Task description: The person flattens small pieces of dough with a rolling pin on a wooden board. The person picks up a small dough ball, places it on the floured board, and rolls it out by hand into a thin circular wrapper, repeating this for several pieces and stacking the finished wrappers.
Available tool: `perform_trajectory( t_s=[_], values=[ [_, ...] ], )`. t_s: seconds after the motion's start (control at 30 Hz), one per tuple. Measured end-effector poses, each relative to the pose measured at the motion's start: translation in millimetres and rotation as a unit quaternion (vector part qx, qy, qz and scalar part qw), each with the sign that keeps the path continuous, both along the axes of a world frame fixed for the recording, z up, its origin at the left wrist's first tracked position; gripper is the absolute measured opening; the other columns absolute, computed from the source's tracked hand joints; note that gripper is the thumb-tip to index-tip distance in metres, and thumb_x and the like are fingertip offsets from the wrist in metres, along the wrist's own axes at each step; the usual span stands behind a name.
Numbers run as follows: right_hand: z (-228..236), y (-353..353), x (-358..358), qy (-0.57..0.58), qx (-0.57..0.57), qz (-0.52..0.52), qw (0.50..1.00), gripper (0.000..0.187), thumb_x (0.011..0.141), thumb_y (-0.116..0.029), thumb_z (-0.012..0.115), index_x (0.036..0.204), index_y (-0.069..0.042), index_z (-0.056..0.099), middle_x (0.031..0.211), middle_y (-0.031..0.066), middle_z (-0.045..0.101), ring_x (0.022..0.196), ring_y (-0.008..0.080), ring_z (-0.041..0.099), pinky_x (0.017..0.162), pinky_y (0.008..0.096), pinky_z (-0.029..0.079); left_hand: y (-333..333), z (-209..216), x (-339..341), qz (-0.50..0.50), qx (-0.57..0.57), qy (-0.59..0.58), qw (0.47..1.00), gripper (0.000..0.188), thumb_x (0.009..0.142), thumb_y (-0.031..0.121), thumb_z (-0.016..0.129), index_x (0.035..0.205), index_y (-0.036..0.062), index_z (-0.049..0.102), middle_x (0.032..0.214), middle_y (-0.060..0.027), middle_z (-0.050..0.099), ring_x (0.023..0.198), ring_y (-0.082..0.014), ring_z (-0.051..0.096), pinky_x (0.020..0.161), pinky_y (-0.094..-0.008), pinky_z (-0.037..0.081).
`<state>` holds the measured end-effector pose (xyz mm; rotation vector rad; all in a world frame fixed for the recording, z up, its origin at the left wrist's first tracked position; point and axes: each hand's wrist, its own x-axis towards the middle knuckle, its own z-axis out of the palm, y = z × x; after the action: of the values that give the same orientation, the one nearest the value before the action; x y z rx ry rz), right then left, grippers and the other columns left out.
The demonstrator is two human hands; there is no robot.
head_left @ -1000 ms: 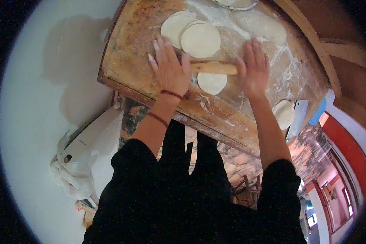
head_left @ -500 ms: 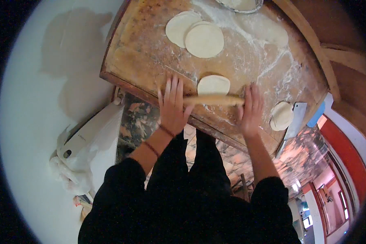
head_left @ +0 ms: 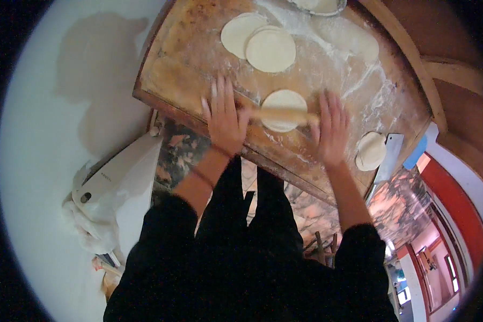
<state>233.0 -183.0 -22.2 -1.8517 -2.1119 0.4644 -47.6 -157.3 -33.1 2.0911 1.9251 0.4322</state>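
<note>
A pale wooden rolling pin (head_left: 282, 116), blurred by motion, lies across a round of flattened dough (head_left: 285, 96) on the floured wooden board (head_left: 188, 70). Over the pin's left end rests my left hand (head_left: 226, 121), its fingers stretched forward. My right hand (head_left: 331, 129) lies on the other end in the same way, palm down, fingers extended and smeared. The palms hide both tips of the pin. Farther off, two larger overlapping dough rounds, a front one (head_left: 271, 49) and a back one (head_left: 241, 33), lie flat.
At the board's right edge, a small pile of dough rounds (head_left: 371, 152) sits beside a cleaver (head_left: 390, 158). A blue object (head_left: 416, 153) is just past it. At the far edge stands a bowl (head_left: 327, 6), near a long floured lump of dough (head_left: 359, 43). A white wall (head_left: 43, 150) rises at left.
Both hands have pushed the rolling pin away from me, from the near edge of the dough round onto its middle. The round looks longer front to back.
</note>
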Motion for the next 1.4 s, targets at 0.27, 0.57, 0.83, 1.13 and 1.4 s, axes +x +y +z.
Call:
perform_trajectory(
  t_s=[0.27, 0.57, 0.83, 1.13, 1.4],
  values=[
    [-12, -61, 5, -0.001, 0.0, -0.034, 0.999, 0.068, 0.098, -0.028, 0.06, 0.159, -0.008, 0.036, 0.163, 0.0157, 0.037, 0.151, 0.037, 0.033, 0.123, 0.0552, 0.025, -53, 7, 0, -0.075, -0.121, 0.017, 0.99, 0.075, 0.1, 0.041, 0.055, 0.157, -0.0014, 0.034, 0.166, -0.0223, 0.03, 0.154, -0.0385, 0.026, 0.124, -0.0594, 0.015],
    [-10, 4, 21, -0.023, 0.011, -0.029, 0.999, 0.073, 0.096, -0.03, 0.064, 0.16, -0.009, 0.035, 0.166, 0.0159, 0.032, 0.152, 0.0399, 0.031, 0.123, 0.0573, 0.022, 30, 2, 21, -0.055, 0.009, 0.016, 0.998, 0.078, 0.1, 0.042, 0.054, 0.158, -0.0034, 0.029, 0.165, -0.0226, 0.03, 0.154, -0.04, 0.025, 0.123, -0.0604, 0.019],
    [-4, 42, 12, -0.018, 0.021, 0.001, 1.0, 0.07, 0.099, -0.034, 0.06, 0.16, -0.009, 0.035, 0.166, 0.0149, 0.033, 0.152, 0.037, 0.032, 0.123, 0.056, 0.023, 29, 1, 19, -0.015, -0.038, 0.014, 0.999, 0.076, 0.101, 0.038, 0.053, 0.158, -0.0047, 0.028, 0.166, -0.0255, 0.025, 0.155, -0.042, 0.022, 0.124, -0.0599, 0.014],
    [-12, -75, 16, -0.01, 0.023, -0.029, 0.999, 0.067, 0.1, -0.032, 0.06, 0.158, -0.007, 0.037, 0.164, 0.0188, 0.035, 0.151, 0.0397, 0.032, 0.122, 0.0579, 0.024, -77, 6, 7, -0.13, -0.172, 0.023, 0.976, 0.081, 0.101, 0.045, 0.054, 0.158, -0.0048, 0.028, 0.168, -0.0252, 0.023, 0.156, -0.043, 0.019, 0.124, -0.0625, 0.008],
    [-10, 28, 31, -0.028, 0.035, 0.099, 0.994, 0.054, 0.092, -0.025, 0.07, 0.141, -0.01, 0.054, 0.155, 0.0131, 0.048, 0.143, 0.0318, 0.045, 0.118, 0.0542, 0.033, -6, 6, 32, -0.075, -0.029, -0.079, 0.994, 0.075, 0.101, 0.036, 0.058, 0.158, -0.0037, 0.03, 0.165, -0.0254, 0.029, 0.154, -0.0413, 0.025, 0.123, -0.0592, 0.017]
  ],
)
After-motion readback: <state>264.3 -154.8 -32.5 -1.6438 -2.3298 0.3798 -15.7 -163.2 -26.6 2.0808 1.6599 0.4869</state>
